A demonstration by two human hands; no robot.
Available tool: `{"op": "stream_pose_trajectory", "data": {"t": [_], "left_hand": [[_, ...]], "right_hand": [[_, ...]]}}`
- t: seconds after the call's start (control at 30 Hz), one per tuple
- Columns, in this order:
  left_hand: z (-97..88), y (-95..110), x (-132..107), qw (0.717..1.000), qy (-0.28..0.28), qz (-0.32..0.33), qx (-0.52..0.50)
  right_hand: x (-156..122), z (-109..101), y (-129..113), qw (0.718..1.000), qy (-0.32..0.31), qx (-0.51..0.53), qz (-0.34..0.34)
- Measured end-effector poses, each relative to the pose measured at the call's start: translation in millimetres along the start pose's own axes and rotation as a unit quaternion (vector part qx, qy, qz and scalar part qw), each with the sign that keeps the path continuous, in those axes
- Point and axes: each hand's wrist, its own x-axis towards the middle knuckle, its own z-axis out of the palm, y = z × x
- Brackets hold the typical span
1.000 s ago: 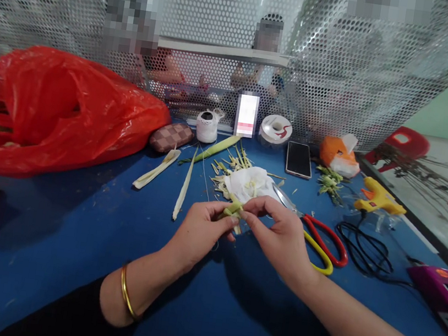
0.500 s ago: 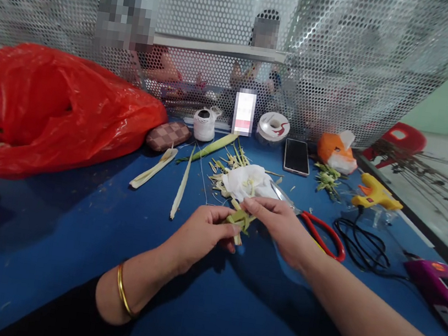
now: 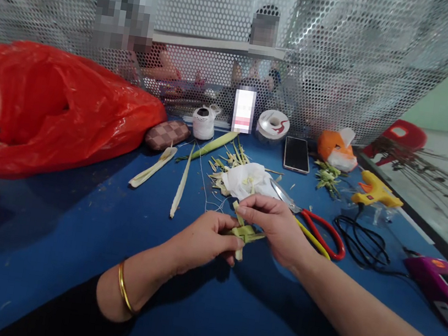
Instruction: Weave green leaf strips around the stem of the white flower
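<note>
My left hand pinches a small woven piece of pale green leaf strips between thumb and fingers. Its strip ends stick out to the top, the right and the bottom. The thumb and forefinger of my right hand are closed on the upper strip end. Just beyond my hands lies a crumpled white tissue with leaf scraps around it. Scissors with red and yellow handles rest beside my right wrist, their blades pointing toward the tissue.
Corn husk strips, a green husk, a thread spool, a ribbon roll and a phone lie farther back. At left bulges a red plastic bag. A yellow glue gun and purple power strip are at right.
The woven piece has turned, so its strips now spread apart in a cross shape. My right fingers have shifted slightly left on its upper end; my left hand has come slightly nearer.
</note>
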Motion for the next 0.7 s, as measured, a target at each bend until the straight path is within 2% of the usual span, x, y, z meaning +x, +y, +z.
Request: {"op": "stream_pose_trajectory", "data": {"t": [0.13, 0.4, 0.47, 0.57, 0.63, 0.7], "left_hand": [[-1.2, 3, -1, 0.999, -0.030, -0.006, -0.024], [0.5, 3, -2, 0.999, -0.031, -0.035, -0.027], [0.8, 5, -2, 0.998, -0.003, -0.031, -0.045], [-1.1, 8, -1, 0.993, 0.067, -0.017, -0.092], [-3.2, 9, -1, 0.988, 0.105, -0.006, -0.115], [-4.7, 9, 0, 0.985, 0.121, -0.004, -0.121]], "right_hand": [[1, -3, -1, 1.000, 0.002, -0.009, -0.005], [-1, -2, 0, 0.999, -0.046, 0.013, 0.008], [0, -4, -1, 0.999, -0.029, -0.005, -0.016], [3, -9, -4, 0.995, 0.011, -0.066, -0.072], [4, -11, -5, 0.990, 0.008, -0.113, -0.086], [4, -11, -5, 0.986, -0.002, -0.144, -0.085]]}}
